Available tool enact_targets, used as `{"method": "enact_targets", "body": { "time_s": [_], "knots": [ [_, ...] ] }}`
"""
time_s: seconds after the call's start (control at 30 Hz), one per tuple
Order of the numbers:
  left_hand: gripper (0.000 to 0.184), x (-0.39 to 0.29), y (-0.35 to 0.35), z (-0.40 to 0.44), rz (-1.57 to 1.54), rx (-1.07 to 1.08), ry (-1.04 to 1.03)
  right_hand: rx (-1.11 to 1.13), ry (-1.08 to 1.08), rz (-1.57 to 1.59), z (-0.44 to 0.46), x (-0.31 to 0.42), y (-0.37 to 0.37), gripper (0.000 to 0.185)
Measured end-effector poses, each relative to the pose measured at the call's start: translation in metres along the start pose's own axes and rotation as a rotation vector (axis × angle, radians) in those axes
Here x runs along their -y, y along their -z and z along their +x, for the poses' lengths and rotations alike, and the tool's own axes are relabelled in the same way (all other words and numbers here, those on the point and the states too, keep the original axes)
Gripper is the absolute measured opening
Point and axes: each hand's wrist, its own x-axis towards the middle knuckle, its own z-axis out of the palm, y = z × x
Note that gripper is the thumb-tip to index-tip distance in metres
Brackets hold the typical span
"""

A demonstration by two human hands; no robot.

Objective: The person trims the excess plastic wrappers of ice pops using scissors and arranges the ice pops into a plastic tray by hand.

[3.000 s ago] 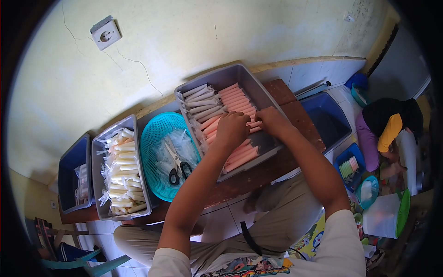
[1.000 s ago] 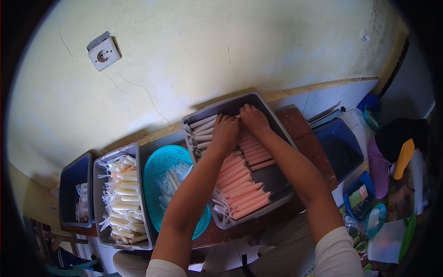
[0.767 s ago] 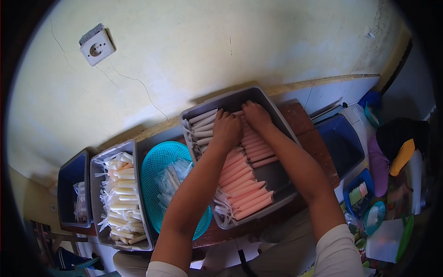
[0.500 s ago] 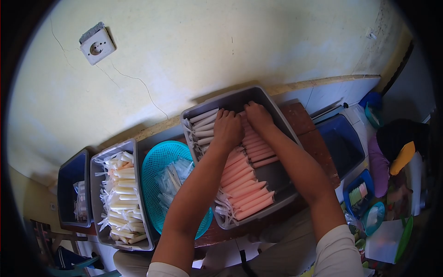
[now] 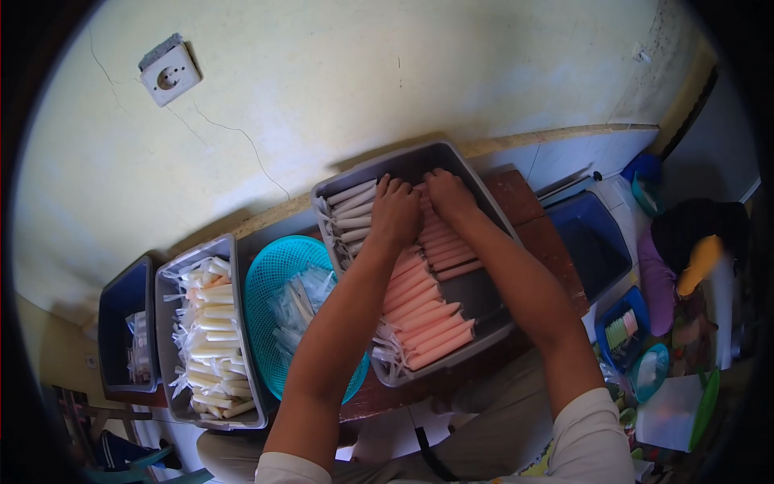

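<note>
1. Reaching over the gray bin (image 5: 484, 297) on the brown table (image 5: 550, 252), both bare arms; trousered legs (image 5: 492, 407) below.
2. Pink tubes (image 5: 413, 305) lie in two rows inside the bin, tied ends of the nearer row towards the left wall.
3. Left hand (image 5: 397, 211) over the pink tubes, beside gray-white tubes (image 5: 353, 214); fingers curled, grip cannot be told.
4. Right hand (image 5: 449, 195) close by, near the far wall; fingers bent narrow, hold cannot be told.
5. Leftward: teal basket (image 5: 264, 297) with clear plastic, then a tray (image 5: 252, 367) of cream tubes (image 5: 216, 335).
6. Off right, a person's yellow sleeve (image 5: 700, 262).
7. Beyond: wall socket (image 5: 171, 77).
</note>
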Motion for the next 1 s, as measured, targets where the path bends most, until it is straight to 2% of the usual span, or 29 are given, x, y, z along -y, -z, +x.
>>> {"method": "enact_targets", "body": {
  "time_s": [0.07,0.2,0.27,0.43,0.5,0.63,0.67,0.77,0.83,0.9,1.0],
  "knots": [
    [0.027,-0.005,-0.001,0.000,-0.071,-0.126,-0.054,-0.007,0.018,0.009,-0.007,0.002,0.011,0.017],
    [0.024,-0.017,0.020,-0.008,-0.141,-0.107,-0.043,-0.045,0.035,0.072,-0.030,-0.004,0.033,0.017],
    [0.019,-0.023,0.030,-0.012,-0.435,-0.037,0.018,-0.029,0.058,0.117,-0.051,-0.009,0.046,0.018],
    [0.015,-0.045,0.044,-0.038,-0.418,0.064,-0.045,0.109,0.127,0.212,-0.104,-0.006,0.079,0.021],
    [0.015,-0.052,0.044,-0.047,-0.393,0.100,-0.044,0.195,0.069,0.162,-0.117,-0.004,0.086,0.020],
    [0.016,-0.063,0.031,-0.057,-0.357,0.246,-0.076,0.152,0.073,0.132,-0.132,-0.007,0.072,0.017],
    [0.017,-0.064,0.026,-0.057,-0.332,0.323,-0.065,0.204,0.047,0.083,-0.133,-0.007,0.071,0.017],
    [0.013,-0.059,0.005,-0.057,-0.388,0.302,-0.066,0.248,0.050,0.024,-0.134,-0.006,0.069,0.016],
    [0.013,-0.062,0.014,-0.054,-0.378,0.339,-0.060,0.244,0.085,0.010,-0.133,-0.007,0.064,0.015],
    [0.013,-0.064,0.019,-0.054,-0.372,0.382,-0.045,0.347,0.083,-0.141,-0.132,-0.002,0.058,0.014],
    [0.013,-0.068,0.023,-0.054,-0.356,0.416,-0.066,0.338,0.098,-0.217,-0.132,0.006,0.061,0.014]
  ]
}}
